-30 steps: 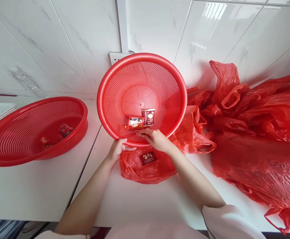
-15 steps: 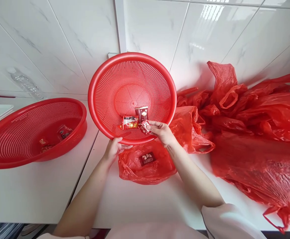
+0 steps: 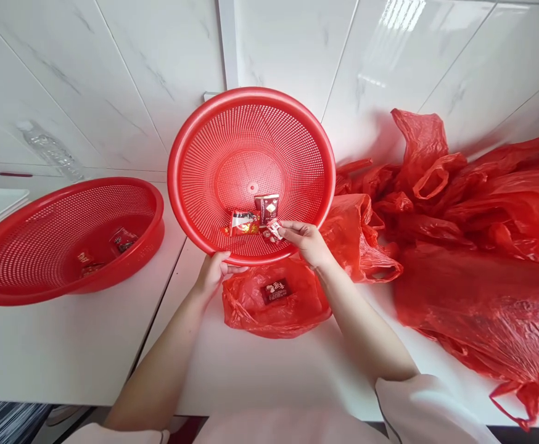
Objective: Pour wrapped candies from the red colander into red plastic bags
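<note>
My left hand (image 3: 214,271) grips the near rim of a red plastic mesh basket (image 3: 251,120), which is tilted so its inside faces me. Inside lie a dark red packet (image 3: 267,208) and a red packet with a black and gold print (image 3: 244,223). Between the thumb and fingers of my right hand (image 3: 307,242) is a small red-and-white wrapped candy (image 3: 274,230), held inside the basket's lower right. Just below the basket, an open red plastic bag (image 3: 251,317) rests on the table with a dark brown-red packet (image 3: 275,291) in it.
A second red basket (image 3: 152,237) at the left holds a few small packets (image 3: 124,239). Behind it a clear plastic bottle (image 3: 50,148) is near the wall. Many red plastic bags (image 3: 473,296) are heaped on the right of the white table (image 3: 279,376).
My right hand has pulled back slightly from the basket's bottom with the small candy, which now shows in its fingertips. The held basket has shifted a little left and up.
</note>
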A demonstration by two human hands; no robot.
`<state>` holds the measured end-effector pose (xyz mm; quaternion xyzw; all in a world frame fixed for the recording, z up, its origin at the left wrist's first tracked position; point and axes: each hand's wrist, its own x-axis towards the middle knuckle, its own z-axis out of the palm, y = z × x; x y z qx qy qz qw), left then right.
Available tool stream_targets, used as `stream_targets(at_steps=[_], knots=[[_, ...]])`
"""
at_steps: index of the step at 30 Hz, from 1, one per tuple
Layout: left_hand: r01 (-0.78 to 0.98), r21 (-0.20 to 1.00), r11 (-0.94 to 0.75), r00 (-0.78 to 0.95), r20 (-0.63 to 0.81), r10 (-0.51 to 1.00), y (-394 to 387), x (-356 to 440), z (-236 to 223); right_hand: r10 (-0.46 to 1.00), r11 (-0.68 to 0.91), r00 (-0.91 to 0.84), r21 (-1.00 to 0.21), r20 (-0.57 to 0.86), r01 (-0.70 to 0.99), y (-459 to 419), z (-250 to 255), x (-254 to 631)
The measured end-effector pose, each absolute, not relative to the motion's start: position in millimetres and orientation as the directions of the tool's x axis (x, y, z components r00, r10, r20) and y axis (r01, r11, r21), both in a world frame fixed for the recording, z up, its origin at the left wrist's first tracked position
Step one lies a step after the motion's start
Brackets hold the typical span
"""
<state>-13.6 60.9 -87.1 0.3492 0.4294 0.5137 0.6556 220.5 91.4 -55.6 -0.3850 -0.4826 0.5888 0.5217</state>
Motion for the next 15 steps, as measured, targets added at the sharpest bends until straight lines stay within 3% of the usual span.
stream_targets(at_steps=[3,8,12,15], knots=[[-0.371,0.903,0.217,0.092,-0.197,0.976,60,-13,-85,0.957,0.014,-0.285,-0.989,0.057,-0.150,88,-51,225],[-0.351,0.906,0.235,0.101,-0.213,0.972,61,-13,-85,0.784,0.073,-0.621,-0.992,-0.006,0.103,80,-46,230],[-0.352,0.912,0.211,0.098,-0.189,0.977,60,-13,-86,0.896,0.273,-0.417,-0.929,0.152,0.248,82,-52,224],[-0.353,0.907,0.231,0.115,-0.203,0.973,58,-11,-88,0.917,0.395,-0.291,-0.730,0.274,0.557,86,-64,217]])
